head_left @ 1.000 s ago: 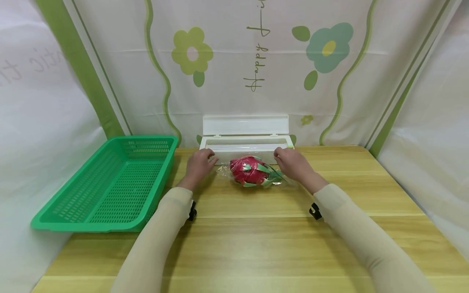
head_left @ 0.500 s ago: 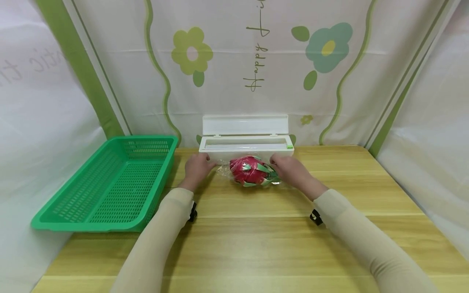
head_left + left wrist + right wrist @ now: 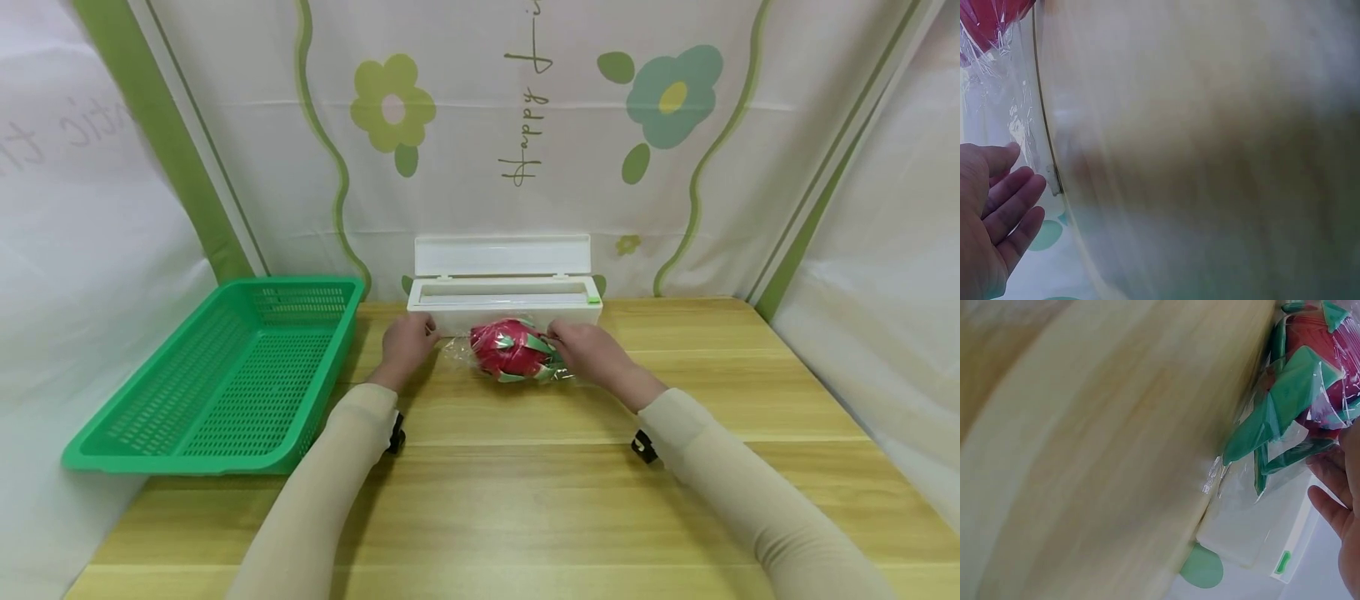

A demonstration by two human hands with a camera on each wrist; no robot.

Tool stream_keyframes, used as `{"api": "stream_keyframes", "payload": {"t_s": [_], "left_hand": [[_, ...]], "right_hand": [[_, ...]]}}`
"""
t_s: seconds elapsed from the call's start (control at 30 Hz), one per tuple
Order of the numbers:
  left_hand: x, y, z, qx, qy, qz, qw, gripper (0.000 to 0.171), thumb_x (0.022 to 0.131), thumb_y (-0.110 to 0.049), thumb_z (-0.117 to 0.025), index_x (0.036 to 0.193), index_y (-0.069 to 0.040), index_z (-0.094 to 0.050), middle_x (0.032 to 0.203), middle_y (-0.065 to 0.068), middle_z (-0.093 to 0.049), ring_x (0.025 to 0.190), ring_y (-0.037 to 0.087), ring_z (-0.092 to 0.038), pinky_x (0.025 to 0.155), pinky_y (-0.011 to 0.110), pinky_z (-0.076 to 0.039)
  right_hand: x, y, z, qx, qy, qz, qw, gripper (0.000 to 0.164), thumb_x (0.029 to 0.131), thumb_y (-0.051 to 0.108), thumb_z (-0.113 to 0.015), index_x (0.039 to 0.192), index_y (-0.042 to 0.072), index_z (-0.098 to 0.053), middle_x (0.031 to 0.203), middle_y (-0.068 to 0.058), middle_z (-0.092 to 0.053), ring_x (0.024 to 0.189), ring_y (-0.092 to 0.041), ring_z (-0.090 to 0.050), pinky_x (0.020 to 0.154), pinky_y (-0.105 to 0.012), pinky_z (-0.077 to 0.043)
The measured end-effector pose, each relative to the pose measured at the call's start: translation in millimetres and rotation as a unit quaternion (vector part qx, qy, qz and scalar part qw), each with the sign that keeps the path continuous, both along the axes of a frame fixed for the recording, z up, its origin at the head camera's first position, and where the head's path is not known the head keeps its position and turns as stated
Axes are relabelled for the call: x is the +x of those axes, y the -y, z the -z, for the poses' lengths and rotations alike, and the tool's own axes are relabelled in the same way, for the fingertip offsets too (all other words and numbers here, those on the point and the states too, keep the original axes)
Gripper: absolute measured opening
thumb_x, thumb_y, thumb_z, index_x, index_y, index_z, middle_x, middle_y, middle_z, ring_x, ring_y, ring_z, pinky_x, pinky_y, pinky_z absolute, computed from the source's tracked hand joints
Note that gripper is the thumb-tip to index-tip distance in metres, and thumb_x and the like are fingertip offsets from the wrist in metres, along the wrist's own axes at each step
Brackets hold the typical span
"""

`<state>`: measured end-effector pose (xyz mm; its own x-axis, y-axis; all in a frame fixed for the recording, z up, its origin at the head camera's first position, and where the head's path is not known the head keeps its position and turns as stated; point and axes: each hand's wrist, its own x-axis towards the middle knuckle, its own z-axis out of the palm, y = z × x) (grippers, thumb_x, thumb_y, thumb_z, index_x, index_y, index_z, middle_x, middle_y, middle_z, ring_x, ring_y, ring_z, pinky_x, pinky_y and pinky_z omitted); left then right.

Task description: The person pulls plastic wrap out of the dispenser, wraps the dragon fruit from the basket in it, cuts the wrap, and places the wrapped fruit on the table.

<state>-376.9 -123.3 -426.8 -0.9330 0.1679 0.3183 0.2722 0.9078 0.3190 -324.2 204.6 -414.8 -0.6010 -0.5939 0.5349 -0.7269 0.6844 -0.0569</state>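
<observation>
A red dragon fruit (image 3: 507, 348) with green leaf tips lies wrapped in clear cling film (image 3: 459, 350), close in front of a white cling film dispenser (image 3: 502, 318). At the fruit's right end, my right hand (image 3: 592, 350) pinches the film; the right wrist view shows fingertips (image 3: 1329, 465) behind the clear film, beside the green leaves (image 3: 1282, 406). My left hand (image 3: 406, 343) is by the film's left end, with fingers (image 3: 1016, 203) loosely bent and apart from the thumb in the left wrist view. Loose film (image 3: 1019, 119) hangs beside that thumb.
A green plastic basket (image 3: 307, 433) stands at the left on the wooden table (image 3: 525, 508). The dispenser's lid (image 3: 502, 256) is raised against the flowered cloth (image 3: 465, 167) behind the table.
My right hand has moved left, from the dispenser's right end toward the fruit's leafy end. The left hand has dropped slightly off the dispenser's front edge. Fruit and basket stay in place.
</observation>
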Motion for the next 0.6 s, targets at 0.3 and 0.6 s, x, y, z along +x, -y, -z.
{"api": "stream_keyframes", "payload": {"t_s": [0.3, 0.6], "left_hand": [[0.1, -4.4, -3.1, -0.017, 0.007, 0.005, 0.9998, 0.01, 0.088, -0.013, -0.069, 0.079, -0.009, -0.069, 0.08, 0.006, -0.068, 0.074, 0.023, -0.063, 0.065, 0.039, -0.051], [4.3, -5.8, -3.8, -0.007, -0.011, 0.021, 0.9997, 0.018, 0.085, -0.009, -0.066, 0.067, -0.011, -0.06, 0.067, 0.002, -0.058, 0.061, 0.019, -0.054, 0.054, 0.035, -0.046]], "right_hand": [[1.2, 0.2, 0.8, 0.001, -0.009, -0.011, 1.0, 0.011, 0.092, 0.004, -0.063, 0.099, 0.005, -0.056, 0.072, -0.005, -0.062, 0.058, -0.017, -0.054, 0.056, -0.036, -0.051], [1.8, -0.4, 2.1, -0.008, -0.015, -0.013, 1.0, 0.008, 0.092, 0.004, -0.063, 0.097, 0.005, -0.056, 0.07, -0.003, -0.06, 0.056, -0.015, -0.049, 0.054, -0.034, -0.049]]}}
